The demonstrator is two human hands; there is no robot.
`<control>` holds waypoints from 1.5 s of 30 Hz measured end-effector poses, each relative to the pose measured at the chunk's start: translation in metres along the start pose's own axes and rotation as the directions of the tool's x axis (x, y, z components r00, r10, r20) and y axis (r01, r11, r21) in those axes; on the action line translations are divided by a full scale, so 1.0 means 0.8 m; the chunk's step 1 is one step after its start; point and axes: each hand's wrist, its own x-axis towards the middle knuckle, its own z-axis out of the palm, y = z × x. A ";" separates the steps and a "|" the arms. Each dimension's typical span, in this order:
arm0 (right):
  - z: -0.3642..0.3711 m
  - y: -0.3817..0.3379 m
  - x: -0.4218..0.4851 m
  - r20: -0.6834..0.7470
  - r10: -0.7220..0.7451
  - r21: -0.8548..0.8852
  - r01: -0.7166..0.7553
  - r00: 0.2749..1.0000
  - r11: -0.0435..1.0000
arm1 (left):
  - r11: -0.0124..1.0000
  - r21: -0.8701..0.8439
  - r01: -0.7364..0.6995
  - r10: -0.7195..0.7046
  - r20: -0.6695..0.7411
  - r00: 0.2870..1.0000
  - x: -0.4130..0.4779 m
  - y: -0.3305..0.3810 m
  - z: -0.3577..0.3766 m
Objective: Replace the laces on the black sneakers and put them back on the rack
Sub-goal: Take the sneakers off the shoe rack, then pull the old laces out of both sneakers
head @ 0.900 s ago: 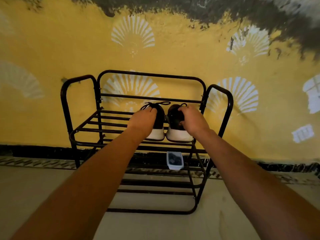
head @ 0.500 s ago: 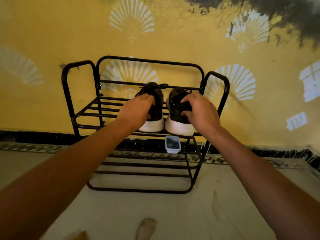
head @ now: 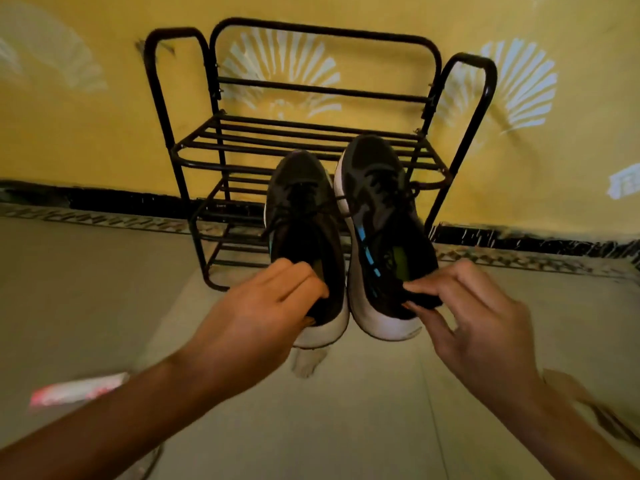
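Two black sneakers with white soles hang in the air in front of the black metal shoe rack (head: 194, 147), toes pointing away from me. My left hand (head: 256, 317) grips the heel of the left sneaker (head: 304, 216), fingers curled into its opening. My right hand (head: 481, 327) pinches the heel collar of the right sneaker (head: 381, 209) between thumb and fingers. Both sneakers carry black laces; the right one shows blue marks along its inner side. The rack's top shelf holds nothing.
The rack stands against a yellow wall (head: 86, 140) with white fan patterns and a black skirting. A pale tiled floor (head: 86, 289) lies below. A blurred pink-and-white object (head: 76, 389) lies on the floor at the left. My bare foot (head: 306, 362) shows under the sneakers.
Both sneakers have been lifted off the rack's top shelf and pulled toward me, one in each hand. The camera has tilted downward toward the floor.
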 end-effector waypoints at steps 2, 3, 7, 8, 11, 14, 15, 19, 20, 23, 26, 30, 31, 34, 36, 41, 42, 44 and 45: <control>0.012 -0.007 -0.036 0.029 -0.009 0.024 0.008 1.000 1.000 | 1.000 -0.024 -0.009 0.009 0.036 0.999 -0.028 0.015 0.017; 0.019 -0.010 -0.052 0.041 -0.003 0.042 0.001 0.999 0.999 | 1.000 -0.029 -0.007 0.008 0.047 0.999 -0.041 0.020 0.027; 0.047 -0.024 -0.120 0.099 0.051 0.067 -0.058 0.994 0.996 | 0.998 -0.064 0.000 0.006 0.090 0.996 -0.093 0.035 0.075; 0.055 -0.026 -0.134 0.115 0.063 0.055 -0.069 0.991 0.996 | 0.998 -0.068 0.000 0.007 0.103 0.995 -0.105 0.037 0.088; 0.077 -0.033 -0.174 0.167 0.090 0.028 -0.097 0.982 0.995 | 0.996 -0.087 -0.003 0.014 0.135 0.991 -0.140 0.046 0.130; 0.098 -0.036 -0.213 0.227 0.103 0.032 -0.113 0.968 0.993 | 0.994 -0.105 -0.005 0.021 0.157 0.987 -0.171 0.055 0.166; 0.104 -0.036 -0.223 0.252 0.105 0.042 -0.119 0.962 0.992 | 0.993 -0.118 0.003 0.017 0.168 0.986 -0.179 0.057 0.175; 0.121 -0.037 -0.255 0.331 0.086 0.044 -0.107 0.940 0.993 | 0.988 -0.155 0.004 0.036 0.256 0.966 -0.209 0.061 0.201; 0.124 -0.037 -0.261 0.343 0.080 0.040 -0.099 0.936 0.994 | 0.987 -0.159 -0.002 0.046 0.271 0.961 -0.215 0.061 0.204; 0.129 -0.040 -0.275 0.397 0.098 0.032 -0.121 0.913 0.992 | 0.986 -0.169 -0.007 0.057 0.290 0.955 -0.228 0.062 0.211; 0.131 -0.045 -0.285 0.442 0.127 0.028 -0.155 0.888 0.987 | 0.983 -0.186 0.011 0.045 0.297 0.954 -0.233 0.063 0.213; 0.133 -0.045 -0.289 0.472 0.148 0.042 -0.190 0.869 0.981 | 0.984 -0.178 0.008 0.053 0.333 0.941 -0.233 0.061 0.217; 0.132 -0.044 -0.289 0.478 0.150 0.046 -0.195 0.865 0.980 | 0.984 -0.179 0.007 0.055 0.337 0.940 -0.234 0.060 0.218; 0.129 -0.044 -0.287 0.495 0.144 0.057 -0.197 0.857 0.979 | 0.981 -0.192 0.004 0.061 0.330 0.942 -0.237 0.059 0.216; 0.127 -0.043 -0.284 0.509 0.138 0.072 -0.202 0.850 0.977 | 0.980 -0.200 -0.003 0.066 0.312 0.948 -0.239 0.057 0.214; 0.126 -0.041 -0.282 0.525 0.173 0.101 -0.264 0.833 0.959 | 0.984 -0.175 -0.020 0.071 0.292 0.954 -0.241 0.053 0.209; 0.126 -0.041 -0.281 0.515 0.183 0.109 -0.275 0.838 0.955 | 0.984 -0.177 -0.012 0.067 0.306 0.950 -0.241 0.054 0.208; 0.124 -0.041 -0.277 0.498 0.200 0.125 -0.298 0.844 0.946 | 0.986 -0.167 0.006 0.052 0.342 0.938 -0.240 0.055 0.206; 0.124 -0.040 -0.275 0.490 0.209 0.131 -0.309 0.846 0.942 | 0.987 -0.157 0.014 0.043 0.355 0.934 -0.239 0.055 0.205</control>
